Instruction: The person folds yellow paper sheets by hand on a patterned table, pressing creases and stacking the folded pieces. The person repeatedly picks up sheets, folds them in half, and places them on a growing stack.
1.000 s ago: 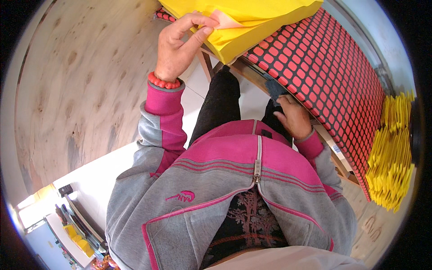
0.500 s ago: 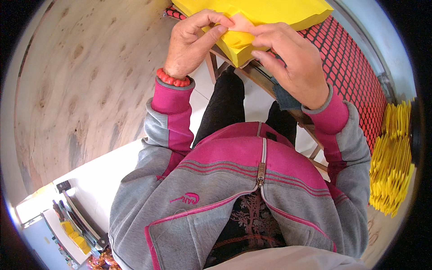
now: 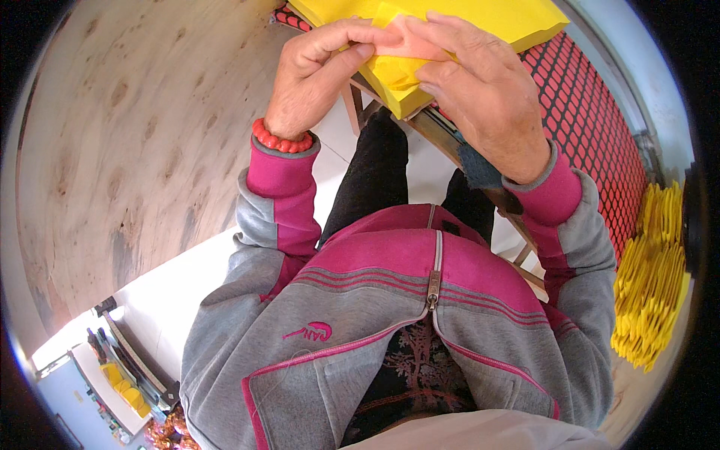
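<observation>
1. The yellow paper stack (image 3: 529, 16) lies on the desk (image 3: 589, 112), whose cover is patterned in red and black; the stack's near corner reaches past the desk's edge.
2. On top of that stack, close to its near corner, lies a small pink paper (image 3: 414, 46), over crumpled yellow paper (image 3: 395, 75).
3. The left hand (image 3: 306, 79), at the left side of the stack, grasps the pink paper's left part between thumb and forefinger.
4. The right hand (image 3: 491, 94), over the stack's near side, has its fingertips on the pink paper's right part; whether they are pinched tight on it, I cannot tell.
5. A red beaded bracelet (image 3: 282, 140) circles the left wrist, just below the stack's left end.
6. A dark cloth (image 3: 478, 166) hangs at the desk's edge, to the right of the stack's near corner.
7. Well to the right of the stack stands a dense row of folded yellow pieces (image 3: 649, 277).
8. Nearer the wearer than the stack, the grey and pink jacket (image 3: 322, 375) bears an embroidered pink emblem (image 3: 309, 331) with a few small letters on its chest.
</observation>
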A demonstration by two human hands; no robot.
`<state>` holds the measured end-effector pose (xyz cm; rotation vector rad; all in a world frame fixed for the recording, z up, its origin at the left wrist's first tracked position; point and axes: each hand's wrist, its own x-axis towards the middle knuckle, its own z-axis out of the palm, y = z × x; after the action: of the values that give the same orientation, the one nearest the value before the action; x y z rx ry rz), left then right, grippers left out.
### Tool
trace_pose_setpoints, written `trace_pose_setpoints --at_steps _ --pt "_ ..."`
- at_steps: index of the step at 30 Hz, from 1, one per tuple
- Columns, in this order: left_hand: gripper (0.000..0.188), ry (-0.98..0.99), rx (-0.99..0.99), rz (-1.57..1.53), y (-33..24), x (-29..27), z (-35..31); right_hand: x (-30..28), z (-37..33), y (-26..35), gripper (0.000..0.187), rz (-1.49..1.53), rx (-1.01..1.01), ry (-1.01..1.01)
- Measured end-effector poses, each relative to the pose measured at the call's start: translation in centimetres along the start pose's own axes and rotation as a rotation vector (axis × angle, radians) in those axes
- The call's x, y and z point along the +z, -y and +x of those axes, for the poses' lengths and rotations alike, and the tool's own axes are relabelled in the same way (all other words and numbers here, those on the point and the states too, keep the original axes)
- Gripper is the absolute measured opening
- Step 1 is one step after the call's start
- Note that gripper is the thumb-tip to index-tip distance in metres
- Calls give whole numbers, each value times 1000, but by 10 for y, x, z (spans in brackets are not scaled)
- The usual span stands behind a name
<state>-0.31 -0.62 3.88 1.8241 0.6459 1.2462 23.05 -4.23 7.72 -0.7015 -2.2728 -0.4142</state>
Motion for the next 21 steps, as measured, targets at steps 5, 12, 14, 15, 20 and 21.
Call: trace_pose_setpoints --at_steps 5,12,14,15,20,21 --pt "28 50 39 9 3 -5 2 7 -1 -3 23 117 38 -114" --pt "31 62 42 -13 4 -5 -1 10 -2 -4 29 202 111 -47" --pt "31 58 51 -15 5 -4 0 7 -2 -3 30 222 144 -16" --pt "31 56 56 -16 6 -3 0 4 -3 -1 30 233 174 16" --pt "22 62 88 65 10 -3 -2 -5 8 3 28 253 85 -102" --pt "20 79 88 91 11 -3 -2 -14 7 7 22 265 134 -73"
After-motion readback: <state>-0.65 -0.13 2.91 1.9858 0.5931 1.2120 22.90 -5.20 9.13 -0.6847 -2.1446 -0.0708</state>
